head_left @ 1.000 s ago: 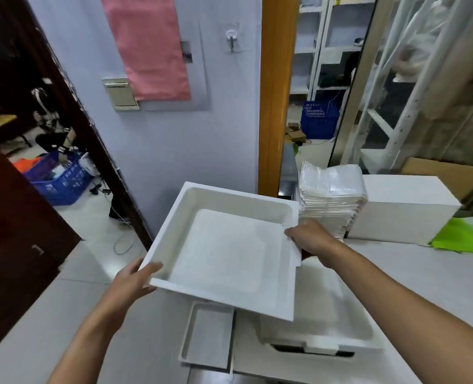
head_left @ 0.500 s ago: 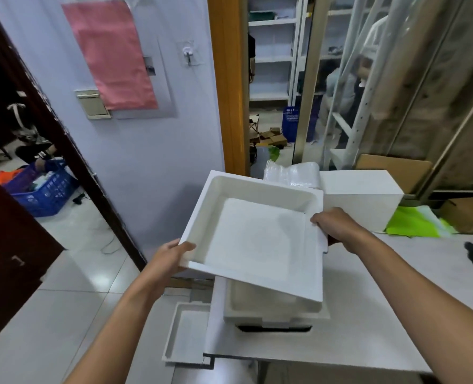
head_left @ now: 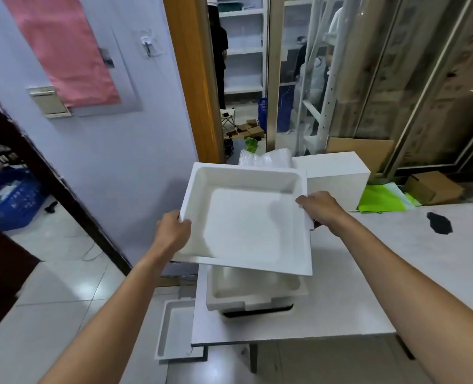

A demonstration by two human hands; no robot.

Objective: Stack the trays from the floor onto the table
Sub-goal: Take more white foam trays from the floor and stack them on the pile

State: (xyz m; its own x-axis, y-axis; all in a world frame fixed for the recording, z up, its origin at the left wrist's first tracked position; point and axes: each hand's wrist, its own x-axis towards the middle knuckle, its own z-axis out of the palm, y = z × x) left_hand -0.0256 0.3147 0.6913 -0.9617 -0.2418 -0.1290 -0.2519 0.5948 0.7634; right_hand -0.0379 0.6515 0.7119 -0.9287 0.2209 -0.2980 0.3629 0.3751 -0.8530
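I hold a white foam tray [head_left: 246, 217] level in the air with both hands. My left hand [head_left: 173, 231] grips its left rim and my right hand [head_left: 320, 207] grips its right rim. It hovers above a stack of white trays [head_left: 254, 293] that stands on the left end of the white table [head_left: 354, 286]; the held tray hides the far part of that stack. Another white tray [head_left: 174, 328] lies on the tiled floor beside the table's left edge, partly under the tabletop.
A white box [head_left: 338, 178] and a pile of clear plastic bags [head_left: 266, 157] sit at the table's far edge. Green sheets [head_left: 382, 199], a cardboard box [head_left: 434, 187] and a black mark [head_left: 439, 222] lie to the right. A blue basket [head_left: 11, 200] stands far left.
The held tray has moved rightward and now hangs over the stack on the table. My view has pulled back and up, so more of the tabletop and floor shows.
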